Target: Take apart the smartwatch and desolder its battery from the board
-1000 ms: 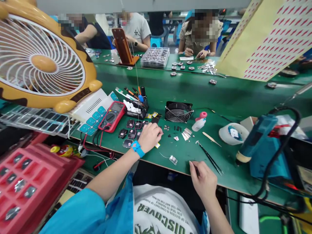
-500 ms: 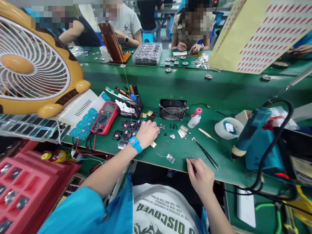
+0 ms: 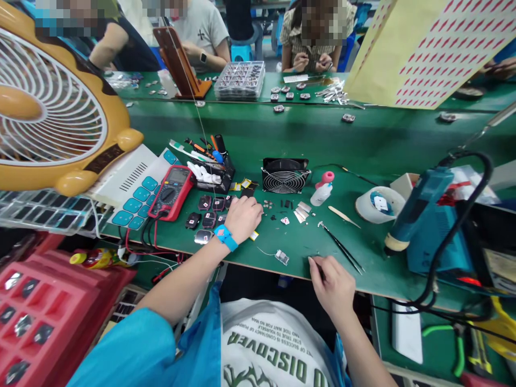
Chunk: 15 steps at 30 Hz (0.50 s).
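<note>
My left hand (image 3: 244,219), a blue band at its wrist, reaches down over the right side of a group of dark watch cases (image 3: 208,219). Its fingers are bent and close together, with their tips hidden. A yellow-edged piece (image 3: 253,235) shows beside that hand. At the table's front edge lies my right hand (image 3: 332,280), fingers curled in and thumb near the index finger; anything in it is too small to make out. Between the hands rests a small silvery module (image 3: 281,257) with a thin wire. Black tweezers (image 3: 342,248) lie beyond my right hand.
A red multimeter (image 3: 172,192) and tool holder (image 3: 215,172) stand left. A small black fan (image 3: 285,176), white bottle (image 3: 321,194), wooden stick (image 3: 342,215) and white tub (image 3: 379,205) stand farther back. A teal electric screwdriver (image 3: 421,207) hangs right. Co-workers sit opposite.
The view has shifted slightly. My hands stay in nearly the same places over the table. A co-worker's hands opposite have lifted a little off the bench.
</note>
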Motion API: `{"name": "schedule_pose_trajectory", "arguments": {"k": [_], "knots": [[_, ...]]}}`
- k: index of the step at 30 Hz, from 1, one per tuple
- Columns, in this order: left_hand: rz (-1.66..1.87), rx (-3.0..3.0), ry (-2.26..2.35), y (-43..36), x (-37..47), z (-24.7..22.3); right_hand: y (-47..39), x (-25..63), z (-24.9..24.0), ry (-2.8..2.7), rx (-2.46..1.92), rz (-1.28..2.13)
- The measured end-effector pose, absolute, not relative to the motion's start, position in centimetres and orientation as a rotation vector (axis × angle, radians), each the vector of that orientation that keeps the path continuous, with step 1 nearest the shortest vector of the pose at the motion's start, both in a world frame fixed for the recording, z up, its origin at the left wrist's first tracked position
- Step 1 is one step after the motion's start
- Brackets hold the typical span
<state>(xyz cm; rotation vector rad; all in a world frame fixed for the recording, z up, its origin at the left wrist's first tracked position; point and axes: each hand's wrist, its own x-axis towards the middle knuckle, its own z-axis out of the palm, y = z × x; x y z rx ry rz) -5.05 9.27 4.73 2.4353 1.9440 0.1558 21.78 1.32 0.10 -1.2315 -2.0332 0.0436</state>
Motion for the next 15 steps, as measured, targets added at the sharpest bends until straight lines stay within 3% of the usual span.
{"name": "schedule_pose_trajectory", "arguments": {"k": [10,15], "knots": [[0.376,2.315,1.919,8.5,-6.0,5.7,1.4,21.8,0.2,-2.035,-1.214,0.042],[0.494,2.275,1.301,3.9,-6.3,5.6,1.5,21.8,0.3,-2.032,-1.222,0.044]]}}
